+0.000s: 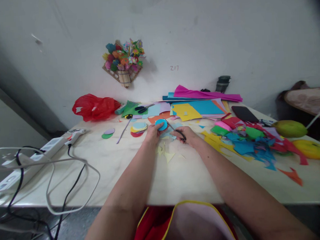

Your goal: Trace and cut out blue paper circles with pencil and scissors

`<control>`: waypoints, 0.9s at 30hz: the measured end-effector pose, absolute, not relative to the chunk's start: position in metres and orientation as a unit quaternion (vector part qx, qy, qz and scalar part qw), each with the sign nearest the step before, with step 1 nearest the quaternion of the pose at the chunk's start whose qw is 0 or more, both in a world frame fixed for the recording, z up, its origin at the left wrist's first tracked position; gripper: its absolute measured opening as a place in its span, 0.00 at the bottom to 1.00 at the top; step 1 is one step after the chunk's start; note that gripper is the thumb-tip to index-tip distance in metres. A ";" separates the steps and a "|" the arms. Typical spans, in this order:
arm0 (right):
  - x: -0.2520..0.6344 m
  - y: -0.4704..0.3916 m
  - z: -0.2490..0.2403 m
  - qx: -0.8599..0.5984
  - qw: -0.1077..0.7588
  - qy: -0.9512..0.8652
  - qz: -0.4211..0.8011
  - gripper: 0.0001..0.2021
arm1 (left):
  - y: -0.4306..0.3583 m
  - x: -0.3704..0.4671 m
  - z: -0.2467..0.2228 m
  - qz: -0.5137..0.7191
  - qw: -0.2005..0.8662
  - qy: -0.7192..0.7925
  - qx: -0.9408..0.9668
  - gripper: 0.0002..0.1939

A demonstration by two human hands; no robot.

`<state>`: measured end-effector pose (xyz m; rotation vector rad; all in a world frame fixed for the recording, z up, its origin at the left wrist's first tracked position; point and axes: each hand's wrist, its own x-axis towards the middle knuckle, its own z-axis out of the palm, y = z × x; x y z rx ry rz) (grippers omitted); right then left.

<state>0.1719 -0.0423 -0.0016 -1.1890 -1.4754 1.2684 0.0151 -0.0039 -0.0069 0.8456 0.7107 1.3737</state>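
Observation:
My left hand (152, 133) is closed on a blue paper circle (161, 125), with a rim of red paper showing behind it. Closed around the dark handles of a pair of scissors (180, 134) is my right hand (187, 136); the blades point up and left toward the circle's right edge. Whether the blades touch the paper I cannot tell. Pale yellow scraps (166, 155) lie on the table below my hands. A stack of coloured paper circles (138, 128) sits to the left, and a purple and green pair of circles (108, 133) lies further left.
Coloured paper sheets (196, 108) lie at the back, near a red plastic bag (95, 107) and second scissors (144, 108). A heap of scraps (255, 139), a dark phone (244, 114) and mangoes (290, 128) are on the right. A power strip (32, 163) with loose cables stands left.

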 end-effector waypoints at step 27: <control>0.173 -0.045 0.000 -0.462 0.426 -0.568 0.531 0.11 | 0.000 0.015 -0.012 0.590 0.639 0.290 0.400 0.08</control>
